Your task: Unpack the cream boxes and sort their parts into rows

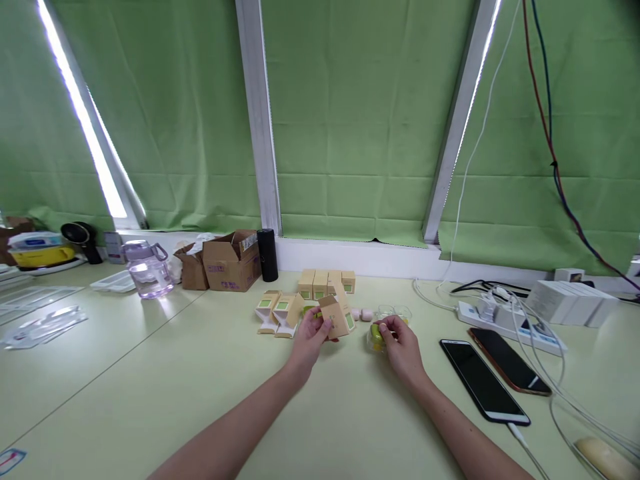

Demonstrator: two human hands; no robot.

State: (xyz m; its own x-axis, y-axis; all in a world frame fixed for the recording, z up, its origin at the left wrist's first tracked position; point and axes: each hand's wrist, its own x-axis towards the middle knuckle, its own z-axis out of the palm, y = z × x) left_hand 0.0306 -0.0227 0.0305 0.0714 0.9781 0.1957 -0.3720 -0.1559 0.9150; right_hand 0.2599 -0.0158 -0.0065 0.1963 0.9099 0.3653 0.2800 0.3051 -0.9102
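My left hand (305, 343) grips a small tan cardboard box (334, 317) with its flap raised. A bit of green shows behind those fingers; its kind is hidden. To the right, my right hand (404, 350) pinches a small yellow-green piece (376, 335) at a clear plastic holder (371, 344) on the table. Small pink pieces (367, 315) and clear round cups (401, 312) lie just beyond. Left of the held box stand two opened tan boxes (288, 312) with white inner sides. Behind is a row of several similar boxes (320, 285).
Two phones (484, 380) and a white power strip (510, 325) with trailing cables lie at right, near white boxes (570, 303). At the back left are a black cylinder (267, 255), a brown carton (231, 263) and a purple-tinted water bottle (149, 270). Clear plastic packets (45, 327) lie farther left.
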